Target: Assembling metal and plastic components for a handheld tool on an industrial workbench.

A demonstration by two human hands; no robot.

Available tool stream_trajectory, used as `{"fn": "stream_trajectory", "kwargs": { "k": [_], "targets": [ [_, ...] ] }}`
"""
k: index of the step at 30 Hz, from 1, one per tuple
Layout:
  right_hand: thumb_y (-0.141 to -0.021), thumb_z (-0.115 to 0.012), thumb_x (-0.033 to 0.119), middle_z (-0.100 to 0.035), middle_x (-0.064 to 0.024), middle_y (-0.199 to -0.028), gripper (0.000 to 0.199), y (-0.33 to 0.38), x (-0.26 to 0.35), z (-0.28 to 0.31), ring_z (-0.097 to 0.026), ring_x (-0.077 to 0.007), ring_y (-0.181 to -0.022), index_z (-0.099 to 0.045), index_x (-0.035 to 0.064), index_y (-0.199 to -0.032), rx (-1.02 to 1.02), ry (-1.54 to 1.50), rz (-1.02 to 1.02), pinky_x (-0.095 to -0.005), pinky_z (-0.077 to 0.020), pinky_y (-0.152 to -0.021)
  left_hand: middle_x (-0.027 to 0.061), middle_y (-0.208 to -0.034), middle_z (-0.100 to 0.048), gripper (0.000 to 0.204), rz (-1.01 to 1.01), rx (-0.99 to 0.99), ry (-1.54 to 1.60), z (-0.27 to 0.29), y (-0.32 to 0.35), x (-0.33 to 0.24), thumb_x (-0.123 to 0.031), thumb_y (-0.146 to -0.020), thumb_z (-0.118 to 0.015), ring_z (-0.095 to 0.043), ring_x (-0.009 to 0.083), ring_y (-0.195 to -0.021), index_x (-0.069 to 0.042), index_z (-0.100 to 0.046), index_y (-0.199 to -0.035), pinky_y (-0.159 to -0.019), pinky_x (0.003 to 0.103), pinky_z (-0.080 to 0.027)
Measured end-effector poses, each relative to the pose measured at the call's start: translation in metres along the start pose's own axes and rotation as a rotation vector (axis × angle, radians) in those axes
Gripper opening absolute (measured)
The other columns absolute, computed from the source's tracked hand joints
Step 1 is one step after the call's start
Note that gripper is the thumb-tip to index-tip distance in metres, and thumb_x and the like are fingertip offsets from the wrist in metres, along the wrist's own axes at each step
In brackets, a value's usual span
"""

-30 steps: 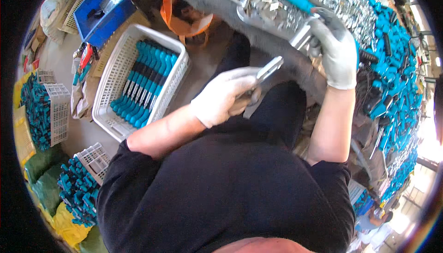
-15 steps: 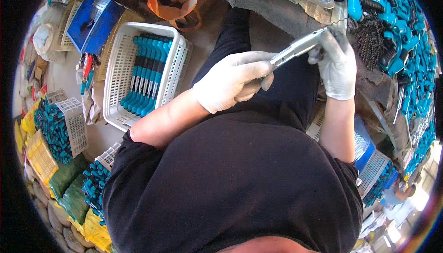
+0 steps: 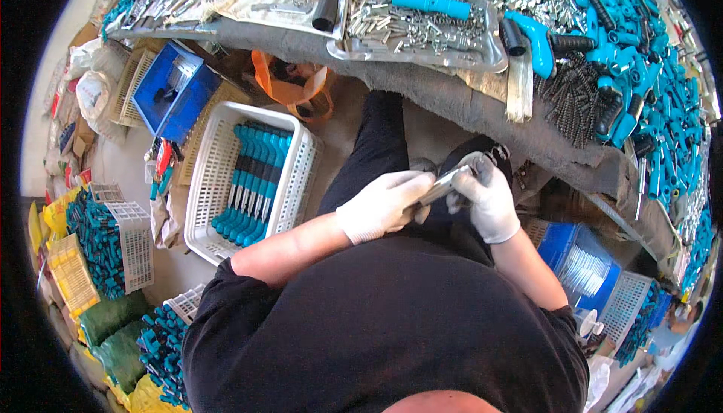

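Over my lap, my left hand [image 3: 385,206], in a whitish glove, is wrapped round a silvery metal tube [image 3: 443,185]. The tube slants up to the right, and its lower end is hidden by my fingers. Also gloved, my right hand [image 3: 488,201] is closed at the tube's far end, its fingers pinched there. Whether those fingers hold a smaller part as well cannot be made out. Beyond my hands, the metal tray [image 3: 493,57] on the bench holds small metal pins and a teal cylinder [image 3: 431,3].
A white basket [image 3: 197,217] with several teal-and-black handled tools stands at my left, beside a blue bin [image 3: 181,115] and an orange bag [image 3: 320,100]. Black springs [image 3: 574,93] and piled teal parts [image 3: 655,127] cover the bench's right. Another blue bin [image 3: 602,251] sits low at right.
Both hands have come down toward my lap, the right one also leftward, with the tube still held between them. My view has shifted, showing more of the bench and the tray.
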State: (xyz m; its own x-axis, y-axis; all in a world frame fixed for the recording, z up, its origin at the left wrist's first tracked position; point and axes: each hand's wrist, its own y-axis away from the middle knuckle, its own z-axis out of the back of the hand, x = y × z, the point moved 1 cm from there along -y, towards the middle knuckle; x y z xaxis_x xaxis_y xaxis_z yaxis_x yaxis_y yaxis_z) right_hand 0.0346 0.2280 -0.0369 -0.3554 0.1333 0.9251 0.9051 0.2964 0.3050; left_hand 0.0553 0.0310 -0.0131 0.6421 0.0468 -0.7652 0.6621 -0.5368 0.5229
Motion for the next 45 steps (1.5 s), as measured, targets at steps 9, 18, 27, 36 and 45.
{"fn": "stream_trajectory", "kwargs": {
  "k": [9, 18, 27, 36, 45],
  "targets": [
    [-0.084, -0.068, 0.022, -0.06, -0.0052, -0.082, 0.028, -0.002, 0.008, 0.0, -0.056, -0.0112, -0.068, -0.056, 0.0013, -0.1, 0.114, -0.024, -0.039, -0.0247, -0.0463, -0.06, -0.0016, -0.065, -0.048, 0.035, 0.037, -0.062, -0.025, -0.005, -0.001, -0.01, -0.038, -0.1, -0.038, -0.032, 0.0047, -0.044, -0.009, -0.054, -0.087, -0.04, 0.023, -0.024],
    [-0.079, -0.074, 0.012, -0.062, -0.0036, -0.095, 0.035, -0.01, 0.003, -0.021, -0.059, -0.0123, -0.086, -0.058, 0.001, -0.109, 0.152, 0.039, 0.049, -0.0272, -0.0494, -0.077, -0.0005, -0.069, -0.051, 0.034, 0.022, -0.049, 0.196, 0.003, -0.003, -0.008, -0.041, -0.099, -0.041, -0.035, 0.0054, -0.045, -0.01, -0.054, -0.096, -0.041, 0.02, -0.027],
    [-0.09, -0.061, 0.022, -0.066, -0.0121, -0.098, 0.029, -0.076, 0.115, 0.008, -0.064, -0.0182, -0.087, -0.06, -0.0009, -0.108, -0.248, 0.775, 0.661, -0.0297, -0.0516, -0.077, -0.0006, -0.063, -0.048, 0.027, -0.223, -0.053, 0.175, 0.026, 0.016, -0.022, -0.031, -0.098, -0.041, -0.037, 0.0062, -0.045, -0.008, -0.053, -0.09, -0.041, 0.022, -0.027],
    [-0.084, -0.061, 0.022, -0.064, -0.0131, -0.115, 0.038, -0.214, 0.136, 0.001, -0.061, -0.0333, -0.104, -0.06, 0.0177, -0.122, -0.221, 1.634, 0.605, -0.0404, -0.0473, -0.091, 0.0052, -0.077, -0.055, 0.024, -0.236, -0.134, 0.215, 0.034, 0.023, -0.018, -0.02, -0.1, -0.04, -0.045, 0.0093, -0.05, -0.004, -0.052, -0.086, -0.047, 0.023, -0.035],
    [-0.09, -0.055, 0.03, -0.06, -0.004, -0.09, 0.032, -0.147, 0.149, 0.008, -0.053, -0.0045, -0.076, -0.064, 0.0069, -0.111, -0.2, 0.802, 0.527, -0.0188, -0.0421, -0.06, 0.0049, -0.075, -0.057, 0.025, -0.261, -0.084, 0.276, 0.044, 0.014, -0.003, -0.028, -0.097, -0.044, -0.04, 0.0093, -0.045, -0.006, -0.053, -0.089, -0.042, 0.023, -0.03]
  ]
}}
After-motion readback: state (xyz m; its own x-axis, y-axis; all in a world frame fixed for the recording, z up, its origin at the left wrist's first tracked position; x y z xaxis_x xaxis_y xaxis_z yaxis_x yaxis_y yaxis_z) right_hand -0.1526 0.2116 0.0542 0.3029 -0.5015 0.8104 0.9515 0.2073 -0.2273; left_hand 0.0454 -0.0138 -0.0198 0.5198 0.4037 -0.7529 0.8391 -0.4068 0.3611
